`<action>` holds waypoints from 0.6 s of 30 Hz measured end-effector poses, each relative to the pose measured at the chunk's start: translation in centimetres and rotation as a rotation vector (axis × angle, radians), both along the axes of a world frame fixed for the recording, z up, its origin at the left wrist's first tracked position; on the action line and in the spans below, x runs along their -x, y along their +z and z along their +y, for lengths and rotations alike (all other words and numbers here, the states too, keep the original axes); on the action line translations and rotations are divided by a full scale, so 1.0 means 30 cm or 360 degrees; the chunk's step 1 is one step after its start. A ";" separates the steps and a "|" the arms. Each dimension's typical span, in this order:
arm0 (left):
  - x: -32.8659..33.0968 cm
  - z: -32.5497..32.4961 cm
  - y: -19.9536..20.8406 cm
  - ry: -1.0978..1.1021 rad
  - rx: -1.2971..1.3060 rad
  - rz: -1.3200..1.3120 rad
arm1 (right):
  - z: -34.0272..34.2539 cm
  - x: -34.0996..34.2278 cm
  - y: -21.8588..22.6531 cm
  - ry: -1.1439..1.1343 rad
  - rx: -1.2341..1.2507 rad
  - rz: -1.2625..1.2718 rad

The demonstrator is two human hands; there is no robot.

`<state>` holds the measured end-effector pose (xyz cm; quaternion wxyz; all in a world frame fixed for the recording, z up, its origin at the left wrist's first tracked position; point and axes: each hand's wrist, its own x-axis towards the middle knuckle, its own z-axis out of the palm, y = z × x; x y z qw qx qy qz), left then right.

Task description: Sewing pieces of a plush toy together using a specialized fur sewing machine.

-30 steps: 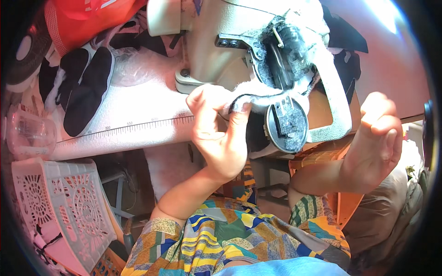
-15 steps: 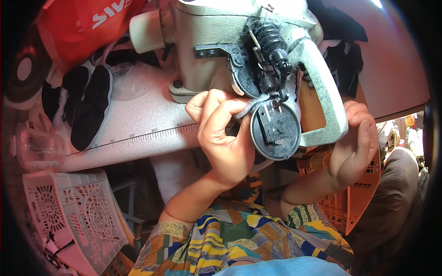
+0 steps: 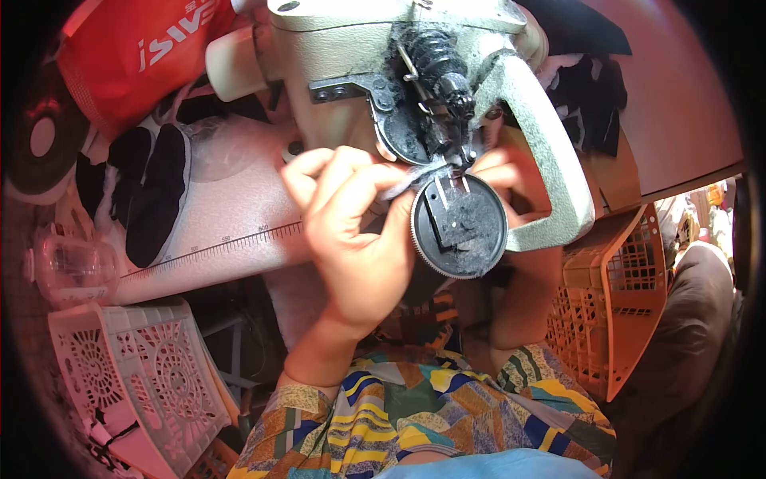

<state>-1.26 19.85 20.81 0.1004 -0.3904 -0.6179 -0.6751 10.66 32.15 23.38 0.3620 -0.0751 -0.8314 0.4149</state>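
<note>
A pale green sewing machine [image 3: 339,48] with an exposed, lint-covered mechanism [image 3: 435,68] stands in front of me. Below its needle area sits a toothed black disc [image 3: 479,227], dusted with grey fluff. On the disc's left, my left hand [image 3: 355,247] is closed, pinching a strip of fuzzy grey material [image 3: 405,182] at the disc's upper rim. My right hand [image 3: 515,180] is at the disc's upper right, partly hidden behind the disc and the machine's curved arm [image 3: 554,136]. Its fingers are smeared by motion, so what they hold does not show.
Dark shoe-shaped pieces [image 3: 159,195] lie on the white table with a printed ruler [image 3: 231,251]. A red bag [image 3: 136,64] and a clear plastic container [image 3: 76,263] are at the left. Below stand a white basket [image 3: 152,367] and an orange crate [image 3: 590,303].
My right hand has moved left from outside the machine's curved arm to beside the disc. My left hand stays at the disc with the grey strip. The view has shifted slightly.
</note>
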 end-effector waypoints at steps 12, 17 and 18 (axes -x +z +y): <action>0.026 -0.048 0.043 0.0175 0.0201 0.0264 | -0.123 0.080 -0.095 -0.0012 0.0365 0.0145; 0.022 -0.043 0.038 0.0124 0.0188 0.0215 | -0.123 0.082 -0.088 0.0009 0.0392 0.0131; 0.021 -0.043 0.036 0.0127 0.0184 0.0219 | -0.125 0.082 -0.090 0.0002 0.0433 0.0123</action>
